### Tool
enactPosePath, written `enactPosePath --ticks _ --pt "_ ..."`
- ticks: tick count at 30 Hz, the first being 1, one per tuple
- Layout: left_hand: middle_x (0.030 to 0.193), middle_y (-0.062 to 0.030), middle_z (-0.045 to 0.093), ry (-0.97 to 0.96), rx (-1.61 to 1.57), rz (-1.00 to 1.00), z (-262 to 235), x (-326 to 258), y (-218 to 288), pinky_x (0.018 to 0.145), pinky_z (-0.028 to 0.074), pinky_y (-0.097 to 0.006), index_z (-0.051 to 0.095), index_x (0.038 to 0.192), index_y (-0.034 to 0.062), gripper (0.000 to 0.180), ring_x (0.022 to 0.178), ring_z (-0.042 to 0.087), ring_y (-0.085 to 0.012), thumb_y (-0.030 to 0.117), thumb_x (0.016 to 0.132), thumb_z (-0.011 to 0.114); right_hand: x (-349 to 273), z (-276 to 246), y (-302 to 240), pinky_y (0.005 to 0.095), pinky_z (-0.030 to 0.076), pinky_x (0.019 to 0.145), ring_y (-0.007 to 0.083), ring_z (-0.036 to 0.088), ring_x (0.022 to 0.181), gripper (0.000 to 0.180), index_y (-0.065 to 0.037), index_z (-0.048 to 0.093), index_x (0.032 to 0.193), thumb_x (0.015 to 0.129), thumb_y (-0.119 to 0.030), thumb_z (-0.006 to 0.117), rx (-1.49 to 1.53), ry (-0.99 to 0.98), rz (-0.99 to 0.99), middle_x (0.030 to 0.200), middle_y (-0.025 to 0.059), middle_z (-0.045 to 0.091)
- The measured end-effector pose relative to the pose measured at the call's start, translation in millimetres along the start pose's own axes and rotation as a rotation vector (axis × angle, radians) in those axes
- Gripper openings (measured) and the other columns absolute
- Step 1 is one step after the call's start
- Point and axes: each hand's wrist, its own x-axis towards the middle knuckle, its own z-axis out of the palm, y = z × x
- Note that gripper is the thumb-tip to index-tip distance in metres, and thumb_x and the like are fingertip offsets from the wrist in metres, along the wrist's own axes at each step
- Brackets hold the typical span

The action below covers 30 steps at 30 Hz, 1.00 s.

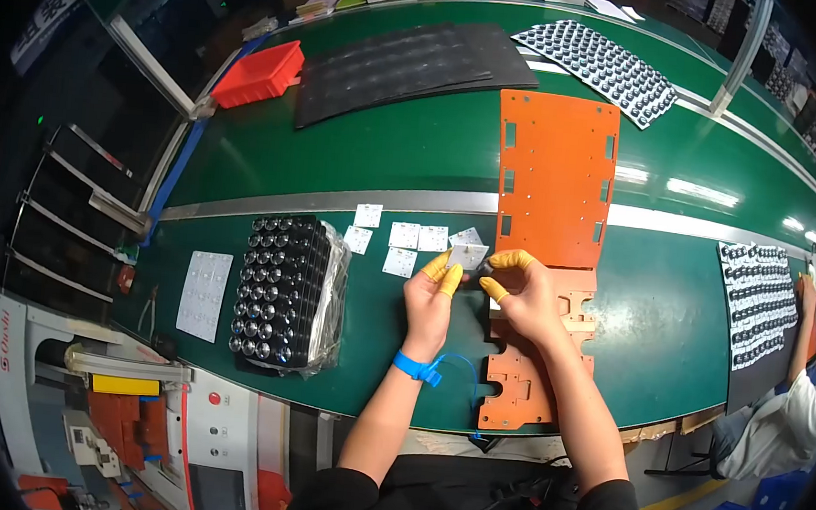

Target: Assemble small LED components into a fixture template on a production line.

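Card (468,256) pinched between both grips, above green bench (671,324). Left hand (430,300) closed on lower-left edge, right hand (523,291) on right edge. Spare cards (404,236) just left; orange plate (556,176) beyond right grip.

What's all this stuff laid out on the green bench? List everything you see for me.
small square plate: one, white, held up between both hands' fingertips
loose square plates: about five, white, flat on the bench just beyond the hands
tray of round lenses: one, black and shiny, part-wrapped in clear plastic, left of the hands
white sheet: one, left of the tray
orange jig board: one large, centre right, with smaller orange pieces nearer the person
black mats: a stack, far centre
red bin: one, far left
studded sheets: one far right, another at the right edge
co-worker: one, white sleeve, right edge
left hand: yellow fingertip covers, blue wrist strap
right hand: yellow fingertip covers
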Motion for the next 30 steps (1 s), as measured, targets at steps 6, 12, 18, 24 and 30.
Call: enactPosePath --ticks 6,12,18,24,30 --pt "0.11 -0.0082 0.064 0.085 0.062 0.093 1 -3 -1 0.088 0.05 -0.026 0.057 0.122 -0.0066 0.03 0.098 0.061 -0.0126 0.001 0.093 0.059 0 5 3 0.0305 0.053 0.089 0.0172 0.065 0.099 0.026 0.005 0.058 0.105 0.082 0.003 0.071 0.136 0.066 -0.012 0.104 0.0109 0.066" --pt "0.107 -0.007 0.066 0.112 0.148 0.132 2 -5 0 0.084 0.048 -0.023 0.061 0.117 -0.0095 0.027 0.095 0.06 -0.0093 0.0 0.092 0.06 1 7 4 0.0292 0.052 0.088 0.0158 0.063 0.098 0.022 0.004 0.059 0.098 0.08 0.007 0.071 0.211 0.102 -0.14 0.1 0.0093 0.064" --pt "0.104 -0.0095 0.067 0.059 0.278 0.286 6 -10 5 0.081 0.051 -0.024 0.061 0.118 -0.0106 0.028 0.093 0.061 -0.0106 0.0 0.092 0.061 4 8 3 0.0297 0.052 0.079 0.0205 0.064 0.089 0.021 0.003 0.061 0.089 0.073 0.009 0.074 -0.094 0.163 -0.371 0.098 0.0113 0.063" --pt "0.095 -0.0117 0.071 0.096 0.392 0.339 3 -8 2 0.076 0.052 -0.025 0.065 0.112 -0.0086 0.025 0.085 0.064 -0.0107 0.002 0.09 0.063 3 8 -4 0.0301 0.052 0.078 0.0233 0.064 0.089 0.021 0.003 0.061 0.089 0.072 0.01 0.072 -0.171 0.153 -0.431 0.097 0.0117 0.063" --pt "0.093 -0.0154 0.073 0.106 0.492 0.396 3 -7 2 0.073 0.052 -0.026 0.067 0.108 -0.0072 0.023 0.082 0.067 -0.0109 0.004 0.088 0.066 -2 7 -8 0.0309 0.051 0.081 0.0235 0.064 0.092 0.02 0.0 0.062 0.087 0.072 0.011 0.07 -0.18 0.116 -0.402 0.1 0.0112 0.064"
